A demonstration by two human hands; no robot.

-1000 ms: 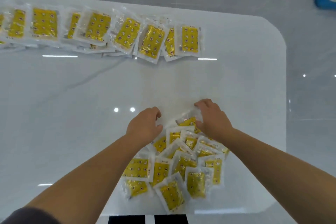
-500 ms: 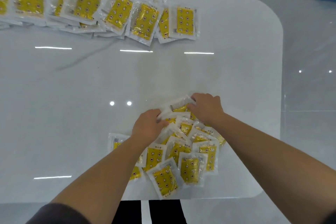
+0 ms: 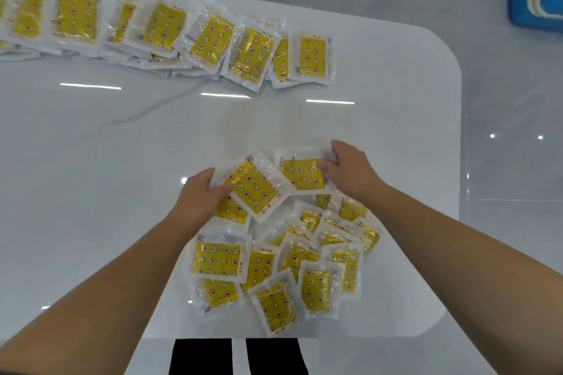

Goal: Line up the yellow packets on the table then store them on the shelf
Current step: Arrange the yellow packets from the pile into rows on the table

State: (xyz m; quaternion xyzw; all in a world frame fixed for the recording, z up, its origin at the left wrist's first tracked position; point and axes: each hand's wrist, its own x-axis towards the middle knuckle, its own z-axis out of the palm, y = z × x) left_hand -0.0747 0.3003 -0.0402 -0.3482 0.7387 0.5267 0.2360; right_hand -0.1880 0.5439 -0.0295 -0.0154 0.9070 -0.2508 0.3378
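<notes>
Looked down on a glossy white, round-cornered surface (image 3: 396, 131). Found an overlapping row of yellow star-printed packets in clear plastic (image 3: 164, 29) along its far edge, reaching toward the far right corner. Found a loose heap (image 3: 313, 286) of the same packets at the near edge, toward the right. Saw the left grip (image 3: 198, 201) clamped on a tilted packet (image 3: 256, 189) at the heap's far side, and the right grip (image 3: 350, 173) pinching a level packet (image 3: 301, 173) just beside it.

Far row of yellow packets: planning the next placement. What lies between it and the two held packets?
Only bare glossy table lies between the far row and the held packets, as the head view shows.
</notes>
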